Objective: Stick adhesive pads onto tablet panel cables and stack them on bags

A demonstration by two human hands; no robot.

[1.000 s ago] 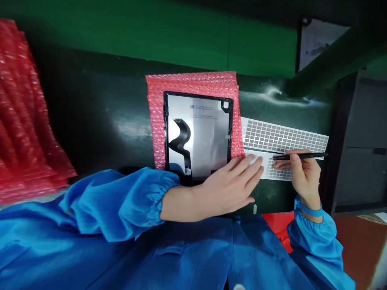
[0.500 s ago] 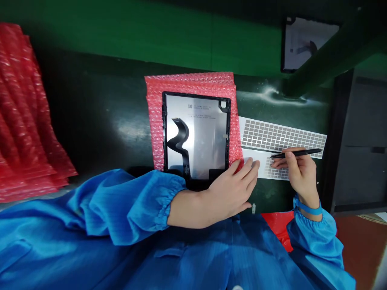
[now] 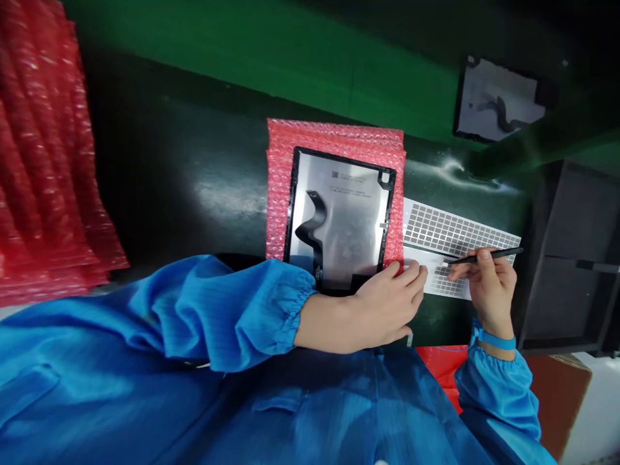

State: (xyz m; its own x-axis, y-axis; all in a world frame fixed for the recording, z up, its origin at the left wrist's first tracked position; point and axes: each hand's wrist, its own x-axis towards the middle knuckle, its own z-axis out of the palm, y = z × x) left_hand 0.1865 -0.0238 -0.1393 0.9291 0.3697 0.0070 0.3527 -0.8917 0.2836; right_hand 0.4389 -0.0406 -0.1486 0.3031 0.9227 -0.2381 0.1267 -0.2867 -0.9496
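View turned slightly | black tool [image 3: 507,252] pinched in right hand [image 3: 493,287], tip left, long axis left-right | left hand [image 3: 375,315] laid open

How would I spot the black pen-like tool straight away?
On the dark table, find the pink bubble wrap in the middle, then look right to the white sheet of small grey rectangles. Over that sheet, the person's right hand holds the tool. It is slim and straight, unlike the curling black ribbon on the silver panel.

the display panel [image 3: 356,236] and wrist strap [image 3: 498,340] suggest an electronics workshop.
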